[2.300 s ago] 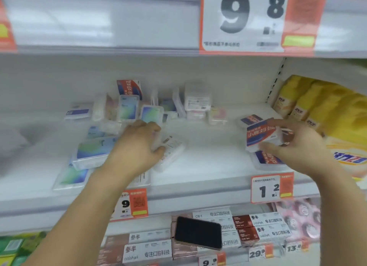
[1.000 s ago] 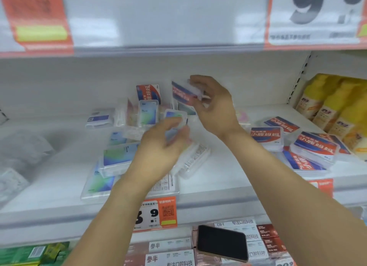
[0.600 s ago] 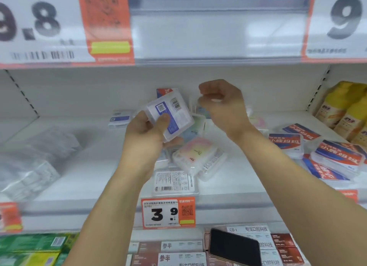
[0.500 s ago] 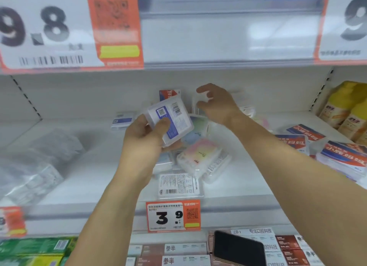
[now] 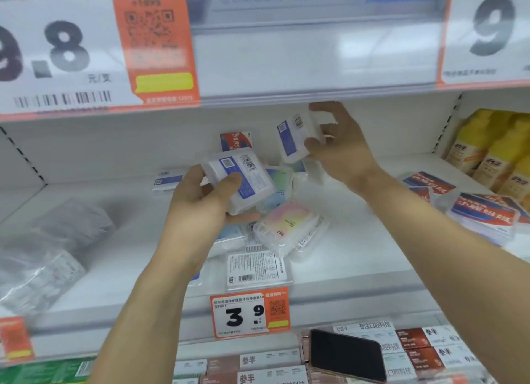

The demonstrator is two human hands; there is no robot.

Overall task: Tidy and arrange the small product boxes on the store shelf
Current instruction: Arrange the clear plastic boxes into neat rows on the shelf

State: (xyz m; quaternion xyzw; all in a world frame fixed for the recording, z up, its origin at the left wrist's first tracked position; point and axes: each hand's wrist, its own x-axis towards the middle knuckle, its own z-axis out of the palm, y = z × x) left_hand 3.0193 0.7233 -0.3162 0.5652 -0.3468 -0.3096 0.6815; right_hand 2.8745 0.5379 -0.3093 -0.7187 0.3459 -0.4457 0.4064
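A black phone lies on boxes marked 参半, under the "3.9" price tag. The left hand still grips a blue-labelled clear box above the shelf. The right hand, empty half a second ago, now pinches a second blue-labelled box further back.

A black phone lies on boxed goods on the lower shelf. Yellow bottles stand at far right. An orange tag reads 3.9. Crumpled plastic lies left.
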